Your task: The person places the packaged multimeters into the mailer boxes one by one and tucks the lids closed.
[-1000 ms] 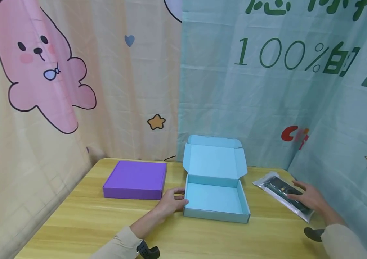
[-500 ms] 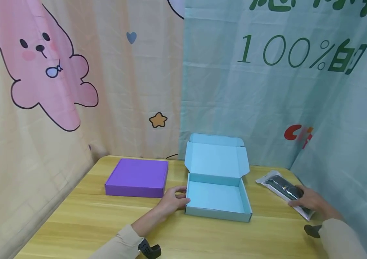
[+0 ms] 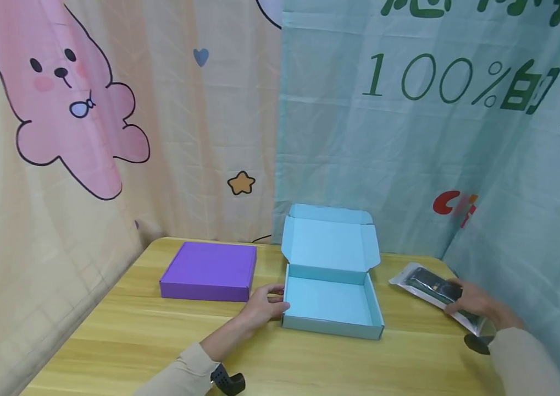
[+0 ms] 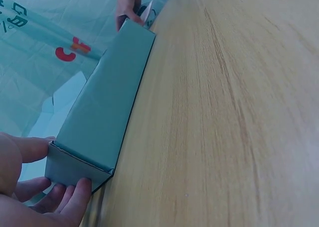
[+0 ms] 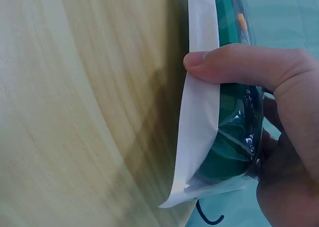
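A light blue cardboard box (image 3: 331, 326) stands on the table with its lid raised at the back and nothing inside. My left hand (image 3: 261, 306) holds its left wall near the front corner; in the left wrist view the thumb lies over the rim and the fingers (image 4: 77, 199) press the outer side. At the right, my right hand (image 3: 477, 306) grips a clear plastic packet (image 3: 428, 283) with dark and green contents and a white strip. The right wrist view has the thumb across the white strip (image 5: 199, 112), the other fingers partly hidden behind the packet. What it contains is unclear.
A closed purple box (image 3: 208, 269) lies left of the blue box, near my left hand. Printed curtains (image 3: 200, 137) hang close behind the wooden table (image 3: 161, 341) and along its sides.
My right hand has come down onto the packet and now grips it across its width. The packet has shifted slightly. My left hand keeps its hold on the blue box.
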